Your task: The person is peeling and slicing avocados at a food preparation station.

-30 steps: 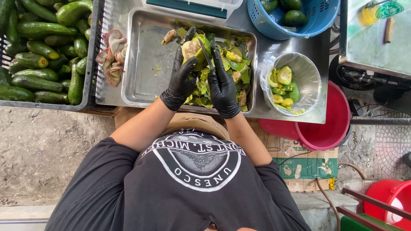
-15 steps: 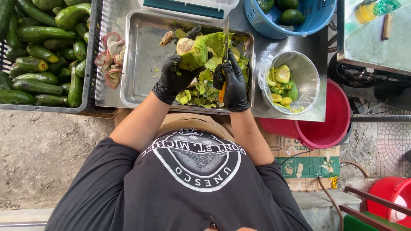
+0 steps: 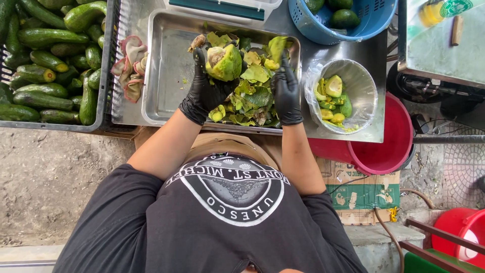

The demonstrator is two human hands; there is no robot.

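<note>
Black-gloved left hand (image 3: 206,91) grips half-peeled green avocado (image 3: 225,62); right hand (image 3: 286,91) pinches torn peel strip (image 3: 277,48); peel heap (image 3: 251,98) fills steel tray (image 3: 166,60), plastic-lined steel bowl (image 3: 353,76) partly filled, crate of whole green avocados (image 3: 45,55) untouched.

I work at an outdoor food stall, because my steel counter (image 3: 375,132) stands on rough pavement (image 3: 55,172), with a crate of avocados (image 3: 45,60), a blue basket (image 3: 353,23) and red buckets (image 3: 389,141) around it.
</note>
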